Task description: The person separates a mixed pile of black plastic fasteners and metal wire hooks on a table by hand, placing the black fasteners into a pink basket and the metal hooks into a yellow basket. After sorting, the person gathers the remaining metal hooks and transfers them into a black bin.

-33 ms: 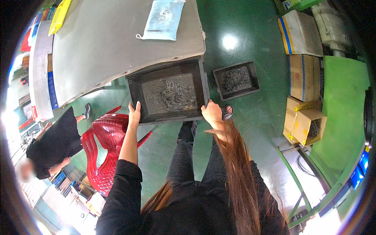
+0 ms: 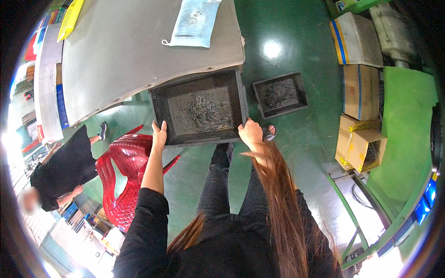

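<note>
A black plastic crate (image 2: 160, 111) is held level in front of me at the near edge of the grey table. Loose thin metal pieces, like pins or nails, lie heaped in it (image 2: 211, 111), mostly toward its right side. My left hand (image 2: 159, 133) grips the near left corner, thumb up along the wall. My right hand (image 2: 251, 133) is closed over the near right corner, its fingers curled round the rim. Their far fingertips are hidden by the crate.
The grey table (image 2: 139, 51) carries a light blue pouch (image 2: 194, 23). A smaller black crate (image 2: 303, 99) with similar pieces stands on the floor to the right. Red plastic chairs (image 2: 130, 157) are at my left, near another person (image 2: 65, 162). Cardboard boxes (image 2: 359, 92) line the right.
</note>
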A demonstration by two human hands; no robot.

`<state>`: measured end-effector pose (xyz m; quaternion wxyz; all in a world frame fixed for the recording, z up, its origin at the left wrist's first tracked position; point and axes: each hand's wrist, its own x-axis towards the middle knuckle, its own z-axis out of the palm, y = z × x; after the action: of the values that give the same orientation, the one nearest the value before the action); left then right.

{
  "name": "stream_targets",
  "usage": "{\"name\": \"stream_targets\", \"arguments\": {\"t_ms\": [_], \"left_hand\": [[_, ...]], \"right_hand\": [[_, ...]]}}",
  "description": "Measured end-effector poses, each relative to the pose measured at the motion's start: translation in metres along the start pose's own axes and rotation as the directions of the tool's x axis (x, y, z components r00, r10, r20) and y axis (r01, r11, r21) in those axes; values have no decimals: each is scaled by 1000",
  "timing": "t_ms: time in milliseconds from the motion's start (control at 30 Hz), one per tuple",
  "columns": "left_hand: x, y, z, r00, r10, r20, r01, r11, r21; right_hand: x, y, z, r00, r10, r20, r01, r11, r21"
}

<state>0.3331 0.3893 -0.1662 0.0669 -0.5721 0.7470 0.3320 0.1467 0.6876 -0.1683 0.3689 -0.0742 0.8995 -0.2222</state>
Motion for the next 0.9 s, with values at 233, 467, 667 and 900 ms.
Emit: {"name": "stream_targets", "arguments": {"t_ms": [233,467,667,900], "left_hand": [[-8,-20,18,971,210,113,-229,955,188],[5,-25,1,980,154,122,-180,955,237],[23,-28,-4,980,127,155,-163,956,245],[34,-25,-20,955,-27,296,-139,840,525]], "right_hand": [[1,7,-8,995,61,-83,-73,987,-143],[2,-5,1,994,111,-19,-112,987,-118],[6,-10,4,991,129,-32,-130,990,-55],[3,-4,-10,983,5,182,-15,998,54]]}}
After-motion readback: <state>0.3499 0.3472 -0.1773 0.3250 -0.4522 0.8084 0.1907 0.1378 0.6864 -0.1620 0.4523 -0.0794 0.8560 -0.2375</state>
